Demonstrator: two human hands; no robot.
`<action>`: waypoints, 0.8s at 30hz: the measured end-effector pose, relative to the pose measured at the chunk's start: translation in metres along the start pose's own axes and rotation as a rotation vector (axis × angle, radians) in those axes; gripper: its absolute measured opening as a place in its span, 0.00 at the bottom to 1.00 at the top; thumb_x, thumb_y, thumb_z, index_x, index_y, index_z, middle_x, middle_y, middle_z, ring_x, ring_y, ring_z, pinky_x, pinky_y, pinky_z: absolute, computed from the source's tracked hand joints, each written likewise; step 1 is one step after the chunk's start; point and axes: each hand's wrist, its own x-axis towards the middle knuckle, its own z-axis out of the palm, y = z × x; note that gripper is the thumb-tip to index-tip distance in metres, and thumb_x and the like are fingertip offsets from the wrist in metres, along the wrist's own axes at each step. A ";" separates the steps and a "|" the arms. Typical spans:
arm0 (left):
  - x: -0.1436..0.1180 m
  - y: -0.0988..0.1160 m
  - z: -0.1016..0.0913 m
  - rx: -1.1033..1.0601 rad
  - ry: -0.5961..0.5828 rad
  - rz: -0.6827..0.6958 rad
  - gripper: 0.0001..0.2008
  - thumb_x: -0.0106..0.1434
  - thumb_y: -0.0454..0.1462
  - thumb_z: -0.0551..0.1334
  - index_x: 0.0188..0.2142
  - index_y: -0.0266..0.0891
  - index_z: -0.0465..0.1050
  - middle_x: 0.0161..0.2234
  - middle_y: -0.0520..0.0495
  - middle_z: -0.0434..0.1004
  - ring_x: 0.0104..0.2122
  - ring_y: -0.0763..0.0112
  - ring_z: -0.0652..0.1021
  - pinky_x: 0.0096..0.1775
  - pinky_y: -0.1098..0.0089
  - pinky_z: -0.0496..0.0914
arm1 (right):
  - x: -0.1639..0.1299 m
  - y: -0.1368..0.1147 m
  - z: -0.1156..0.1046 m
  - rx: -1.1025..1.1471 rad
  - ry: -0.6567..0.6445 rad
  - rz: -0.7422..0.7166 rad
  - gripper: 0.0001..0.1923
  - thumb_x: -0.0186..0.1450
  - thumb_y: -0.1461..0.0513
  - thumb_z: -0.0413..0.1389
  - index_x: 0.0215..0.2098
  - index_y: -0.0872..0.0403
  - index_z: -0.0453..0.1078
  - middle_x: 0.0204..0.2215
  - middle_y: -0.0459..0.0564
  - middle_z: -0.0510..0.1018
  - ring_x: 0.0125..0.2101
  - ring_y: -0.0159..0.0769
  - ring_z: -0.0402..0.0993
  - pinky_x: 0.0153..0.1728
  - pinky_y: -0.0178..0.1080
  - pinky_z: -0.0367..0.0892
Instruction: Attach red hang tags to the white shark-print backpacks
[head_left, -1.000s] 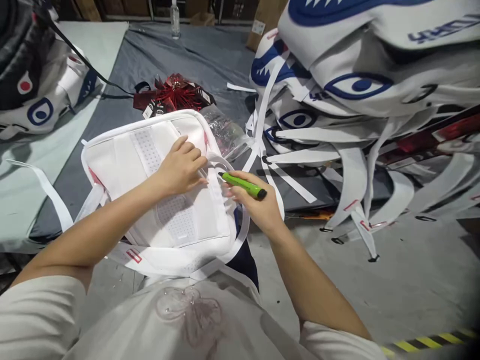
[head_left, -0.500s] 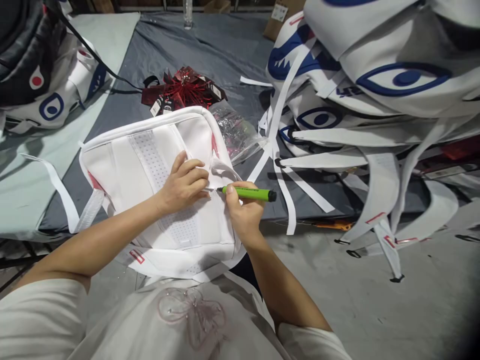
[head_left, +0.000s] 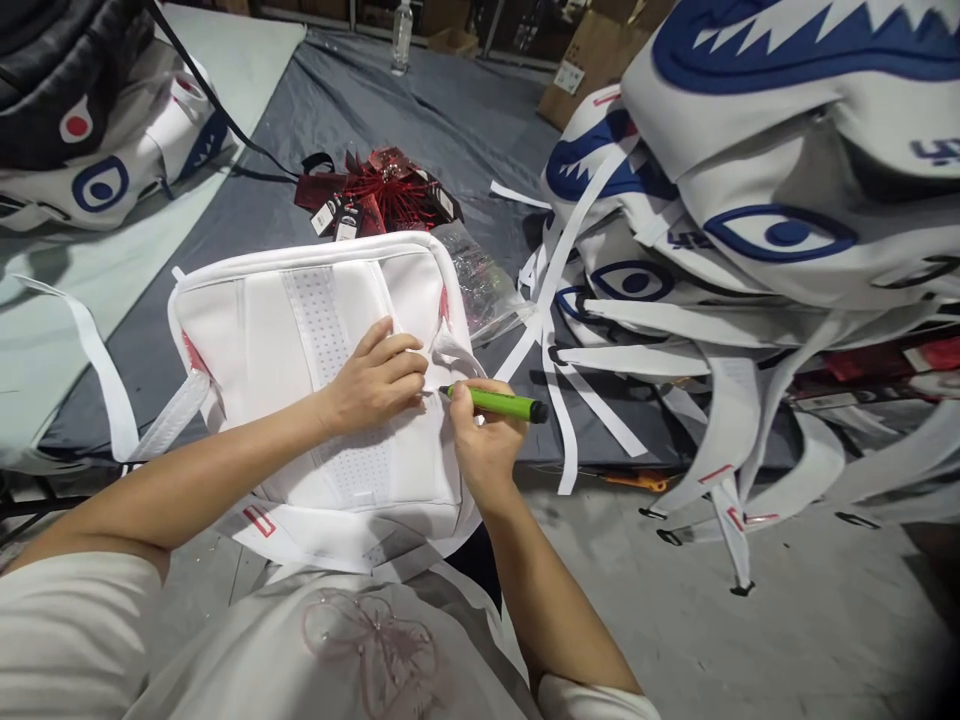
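Observation:
A white backpack [head_left: 259, 380] lies tilted against the table edge, its back panel with a dotted mesh strip facing up. My left hand [head_left: 382, 380] rests on this panel with its fingers bent and closed on the fabric; the fingertips are partly hidden. Close beside it, my right hand [head_left: 484, 435] grips a green marker pen [head_left: 502, 402] with a black end. The pen's thin dark tip points left at the panel, just by my left fingertips. Whether the tip touches the fabric is too small to tell.
Stacked white bags with blue eyes [head_left: 787, 235] rise on the right, straps hanging over the edge. Beyond the backpack are red tags [head_left: 390, 190] and a clear plastic bag [head_left: 484, 285]. More bags [head_left: 105, 185] sit at left. A bottle [head_left: 401, 40] and cardboard box [head_left: 577, 70] stand behind.
The camera view has shifted, so the surroundings sit slightly lower. My hands stay at the same part of the backpack, the pen still in my right hand.

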 end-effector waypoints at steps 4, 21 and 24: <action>-0.002 -0.001 0.001 0.014 -0.027 -0.007 0.13 0.70 0.47 0.58 0.32 0.44 0.68 0.38 0.52 0.79 0.53 0.66 0.73 0.70 0.54 0.51 | 0.003 -0.002 0.000 -0.023 -0.033 -0.010 0.10 0.66 0.55 0.57 0.31 0.52 0.69 0.22 0.43 0.74 0.20 0.30 0.69 0.24 0.35 0.68; -0.007 -0.001 0.005 -0.066 -0.116 -0.075 0.12 0.69 0.47 0.59 0.32 0.43 0.69 0.39 0.51 0.79 0.53 0.64 0.74 0.67 0.52 0.55 | 0.007 0.000 -0.001 0.004 -0.073 0.019 0.10 0.66 0.55 0.57 0.31 0.53 0.69 0.21 0.42 0.74 0.20 0.30 0.69 0.24 0.34 0.67; -0.004 -0.001 0.005 -0.026 -0.051 -0.040 0.13 0.70 0.47 0.58 0.32 0.43 0.69 0.38 0.52 0.79 0.52 0.65 0.74 0.68 0.53 0.54 | 0.008 -0.001 -0.001 0.023 -0.072 0.018 0.10 0.66 0.55 0.57 0.32 0.53 0.70 0.22 0.42 0.75 0.21 0.30 0.70 0.25 0.35 0.68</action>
